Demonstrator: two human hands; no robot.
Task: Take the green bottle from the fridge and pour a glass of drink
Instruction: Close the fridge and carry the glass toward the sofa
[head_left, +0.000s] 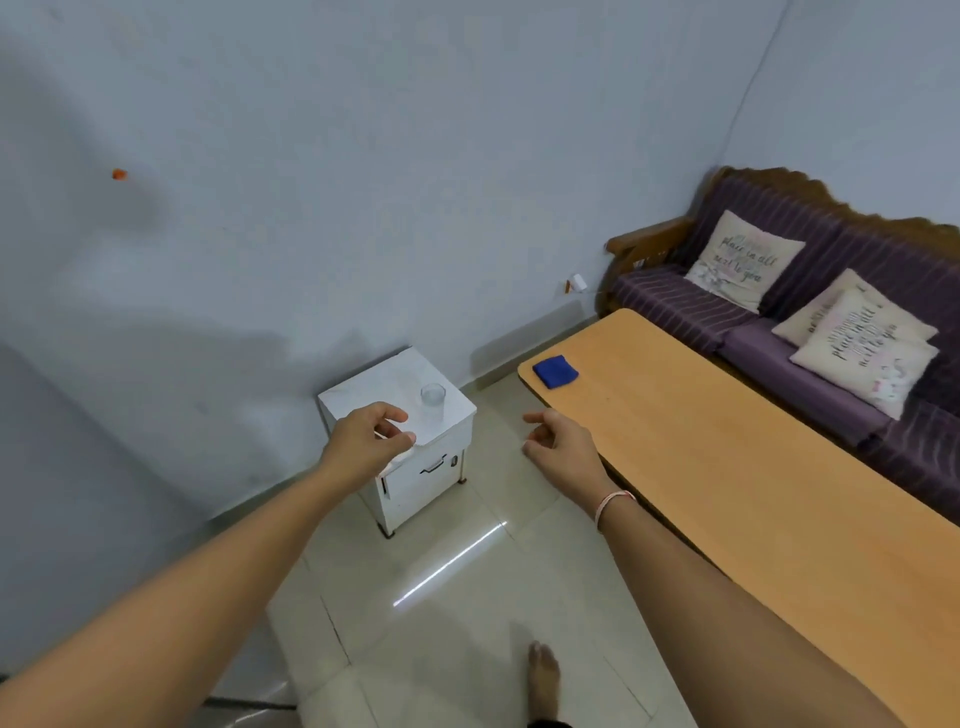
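A clear glass (432, 399) stands upright on the top of a small white cabinet (384, 395) against the wall. My left hand (366, 441) hovers in front of the cabinet's near edge, fingers loosely curled and apart, holding nothing. My right hand (558, 441) is out to the right over the floor, beside the table's corner, fingers apart and empty. A grey surface at the far left edge (31, 467) may be the fridge; I cannot tell. No green bottle is in view.
A long wooden table (727, 493) runs along the right, with a blue cloth (555, 371) at its far end. Behind it is a purple sofa (779, 322) with cushions. Tiled floor (441, 597) lies between cabinet and table; my bare foot (543, 680) is below.
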